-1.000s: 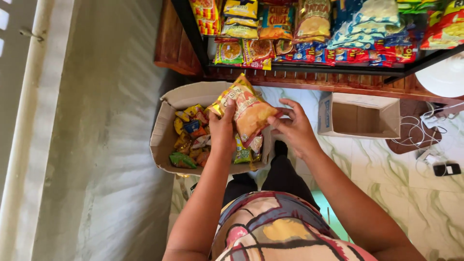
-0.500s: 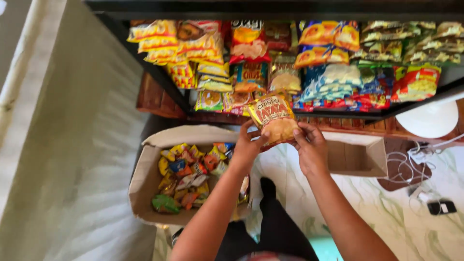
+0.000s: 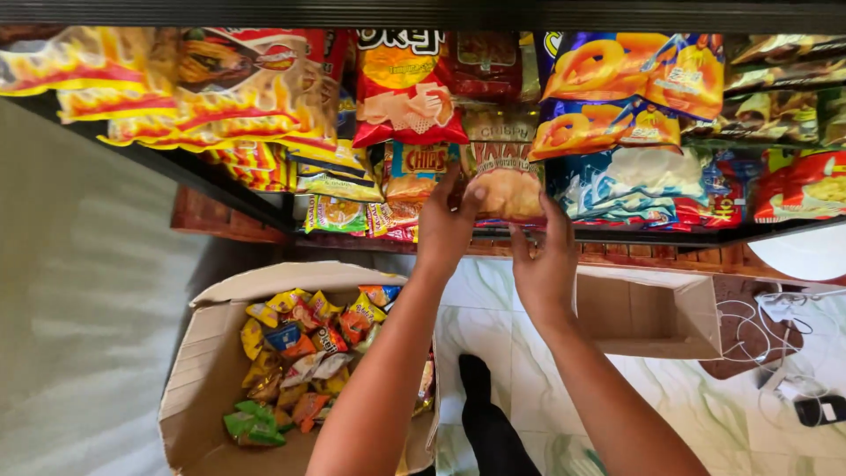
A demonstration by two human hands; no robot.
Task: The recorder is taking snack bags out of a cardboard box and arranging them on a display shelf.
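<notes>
On the floor at lower left stands an open cardboard box [image 3: 207,370], flaps up, its bottom partly covered by a loose heap of small snack packets [image 3: 304,361] in yellow, orange, red, blue and green; they overlap too much to count. Above it, at the far left of the black shelf [image 3: 220,189], hang large yellow bags with red flame shapes [image 3: 203,88], at least two, blurred at the edge. Below them sits a stack of smaller yellow-and-red packets [image 3: 264,163]. Next comes a red-and-yellow bag [image 3: 407,88] with a pale chip picture, upright at the top of the shelf.

The left hand [image 3: 445,225] reaches up to the shelf edge, its fingers [image 3: 454,189] pinching the left side of a beige snack bag [image 3: 507,181] with a reddish top band. The right hand [image 3: 546,256] is just beside it, fingers [image 3: 553,220] pressed to the bag's lower right corner. The bag stands upright at the front of the shelf, between an orange packet [image 3: 414,172] and a blue-and-white bag [image 3: 634,185].

Further right, two blue bags with orange ring shapes [image 3: 630,84] lie one over the other, then green and red packets [image 3: 793,176] fill the shelf's end. Below, on the marbled floor [image 3: 529,388], a second, smaller cardboard box [image 3: 648,313] stands open with nothing visible inside. At the far right lie white cables [image 3: 767,330] and a dark charger [image 3: 820,410].
</notes>
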